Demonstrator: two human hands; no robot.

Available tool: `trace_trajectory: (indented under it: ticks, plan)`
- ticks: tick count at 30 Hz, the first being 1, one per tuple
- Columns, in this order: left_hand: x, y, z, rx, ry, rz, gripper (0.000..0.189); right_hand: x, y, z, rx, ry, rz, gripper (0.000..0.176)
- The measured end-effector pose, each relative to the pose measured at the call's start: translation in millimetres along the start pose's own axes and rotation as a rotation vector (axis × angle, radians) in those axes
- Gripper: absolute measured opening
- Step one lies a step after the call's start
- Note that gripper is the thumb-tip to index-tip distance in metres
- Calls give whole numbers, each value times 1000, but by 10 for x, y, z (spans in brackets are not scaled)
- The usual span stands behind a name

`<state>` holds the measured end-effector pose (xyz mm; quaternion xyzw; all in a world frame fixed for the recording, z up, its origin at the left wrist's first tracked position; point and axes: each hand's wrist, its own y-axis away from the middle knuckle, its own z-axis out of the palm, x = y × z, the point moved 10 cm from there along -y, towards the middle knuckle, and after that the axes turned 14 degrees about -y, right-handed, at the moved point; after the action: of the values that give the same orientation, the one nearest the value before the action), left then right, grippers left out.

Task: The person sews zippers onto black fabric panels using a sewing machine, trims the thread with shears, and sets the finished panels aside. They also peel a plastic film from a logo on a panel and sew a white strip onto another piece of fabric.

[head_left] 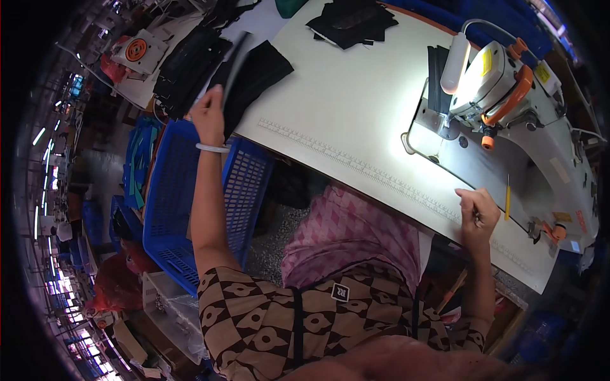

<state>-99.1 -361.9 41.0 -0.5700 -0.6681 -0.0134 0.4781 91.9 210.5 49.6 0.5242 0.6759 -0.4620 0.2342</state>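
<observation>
My left hand [208, 114] is closed on a black fabric piece [236, 60], whose raised edge is blurred by motion. Just beside it, another black fabric piece [264, 73] lies on the table's left end. My right hand [481, 213] rests over the table's front edge with its fingers curled in. A small dark, shiny thing shows in that hand, too small to make out. To its right lies a thin yellow-handled tool [508, 198]. Under the lit head of the white sewing machine [489, 82] sits a black fabric strip [437, 79].
A printed ruler [356, 162] runs along the front of the white table [330, 95]. Black fabric stacks lie at the far edge [349, 22] and the left [187, 70]. Below my left arm stands a blue plastic basket [244, 197]. Another machine [141, 54] is at the far left.
</observation>
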Motion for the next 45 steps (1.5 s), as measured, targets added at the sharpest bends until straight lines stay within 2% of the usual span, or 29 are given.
trace_trajectory:
  ticks: [1,2,5,8,10,13,18,19,21,25,29,32,36,37,39,41,44,45]
  plan:
    - [-113,-10,-155,145,198,-170,24,-37,-48,53,3,0,1,14]
    - [-40,-31,-197,142,198,-167,24,-98,-94,120,-3,-38,-24,14]
    - [911,226,-823,642,-108,278,27,-273,-214,354,-18,-116,-68,13]
    - [1134,418,-749,647,-130,310,29,-508,-317,665,-60,-283,-96,12]
    - [1167,468,-729,653,-143,326,29,-668,-364,934,-192,-381,-97,11]
    - [748,362,-643,552,28,28,30,-758,-472,1182,-264,-445,-92,11]
    - [707,309,-819,507,161,-48,29,-909,-844,1608,-346,-450,-178,13]
    - [729,314,-823,487,302,-50,27,-945,-966,1718,-352,-451,-185,13]
    - [796,335,-778,440,586,-49,26,-1141,-1227,1881,-285,-500,-290,16]
    - [882,550,-604,428,737,-187,21,-1534,-1562,2292,-163,-626,-324,18]
    - [1146,884,-224,283,941,-264,18,-1340,-1757,2582,56,-692,-111,23]
    - [1088,1032,3,221,1014,-371,16,-1013,-1801,2879,-149,-740,74,27]
    - [790,1191,384,89,1104,-481,13,-706,-1846,2783,-324,-782,115,24]
    - [728,1260,482,40,1085,-552,13,-688,-1872,2666,-327,-778,117,24]
    - [612,1402,649,-55,1048,-687,13,-509,-1976,2320,-212,-773,285,20]
    - [561,1467,677,-96,1049,-643,13,-348,-2049,2076,-147,-811,416,19]
    - [611,1502,701,-177,1040,-552,21,-361,-2217,1797,-133,-957,333,21]
    - [706,1438,624,-168,916,-445,31,-449,-2276,1751,-127,-1033,288,22]
